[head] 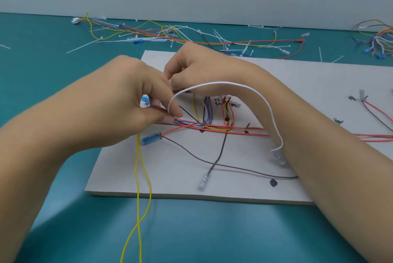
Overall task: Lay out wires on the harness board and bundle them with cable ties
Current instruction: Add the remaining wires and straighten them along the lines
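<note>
workshop bench | teal mat | harness board | loose wires

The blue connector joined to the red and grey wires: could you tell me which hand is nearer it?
Left. The left hand is just above the blue connector; the right hand is farther off, up and to its right.

- A white wire is pinched in the left hand above the harness board and arched over the right wrist.
- The right hand is curled just beside it; what it holds is hidden.
- Two yellow wires are draped over the board's near edge onto the tabletop.
</note>
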`<state>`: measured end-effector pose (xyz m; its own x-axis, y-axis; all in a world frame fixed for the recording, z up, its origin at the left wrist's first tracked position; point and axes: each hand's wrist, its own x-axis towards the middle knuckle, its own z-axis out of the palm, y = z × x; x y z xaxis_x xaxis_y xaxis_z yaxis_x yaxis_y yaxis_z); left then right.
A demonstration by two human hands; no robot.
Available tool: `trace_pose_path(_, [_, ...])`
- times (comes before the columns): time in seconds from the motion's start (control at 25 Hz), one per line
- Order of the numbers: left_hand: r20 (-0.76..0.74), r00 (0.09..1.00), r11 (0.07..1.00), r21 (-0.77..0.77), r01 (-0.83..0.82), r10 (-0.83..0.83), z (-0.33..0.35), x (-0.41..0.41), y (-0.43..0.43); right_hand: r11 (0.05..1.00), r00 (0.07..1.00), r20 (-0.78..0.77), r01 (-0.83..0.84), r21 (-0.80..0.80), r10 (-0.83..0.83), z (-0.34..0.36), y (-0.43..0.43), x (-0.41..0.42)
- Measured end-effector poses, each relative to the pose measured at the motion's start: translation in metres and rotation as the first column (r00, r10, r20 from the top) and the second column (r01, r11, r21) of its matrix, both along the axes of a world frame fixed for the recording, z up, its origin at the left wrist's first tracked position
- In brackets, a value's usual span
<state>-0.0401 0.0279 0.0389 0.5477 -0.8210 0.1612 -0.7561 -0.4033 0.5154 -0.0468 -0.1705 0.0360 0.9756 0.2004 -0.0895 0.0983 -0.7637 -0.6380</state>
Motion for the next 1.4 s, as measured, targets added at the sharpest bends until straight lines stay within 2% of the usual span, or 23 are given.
trace_pose_path(0.24, [0.12,0.988,0.991,-0.105,-0.085,0.097,-0.011,-0.02,-0.016,0.999,0.996,-0.081,-0.049,0.004,0.049,0.007,-0.004,-0.004])
trace_pose_path(0.44, [0.11,0.99,0.988,-0.138,-0.067,0.083,-0.017,-0.026,-0.024,0.994,0.989,-0.129,-0.076,-0.078,0.066,0.028,-0.011,-0.016])
trace_pose_path(0.56, [0.111,0.992,0.994,-0.104,-0.041,0.052,-0.022,-0.025,-0.028,0.988,0.995,-0.095,-0.053,-0.144,0.039,0.032,-0.013,-0.033])
trace_pose_path(0.76, [0.118,0.992,0.993,-0.113,-0.032,0.045,-0.028,-0.025,-0.034,0.989,0.997,0.039,0.064,-0.13,-0.06,0.044,-0.025,-0.083])
trace_pose_path(0.88, [0.072,0.996,0.995,-0.092,-0.042,0.048,-0.029,-0.023,-0.036,0.973,0.994,0.016,0.11,-0.204,-0.109,0.039,-0.029,-0.108])
trace_pose_path(1.04, [0.012,0.998,0.994,-0.093,-0.057,0.058,-0.031,-0.023,-0.038,0.977,0.977,-0.042,0.21,-0.031,-0.211,0.024,-0.036,-0.12])
trace_pose_path(1.4, [-0.145,0.971,0.978,-0.063,-0.2,0.189,-0.031,-0.023,-0.043,0.962,0.953,-0.138,0.274,0.006,-0.27,0.017,-0.053,-0.132])
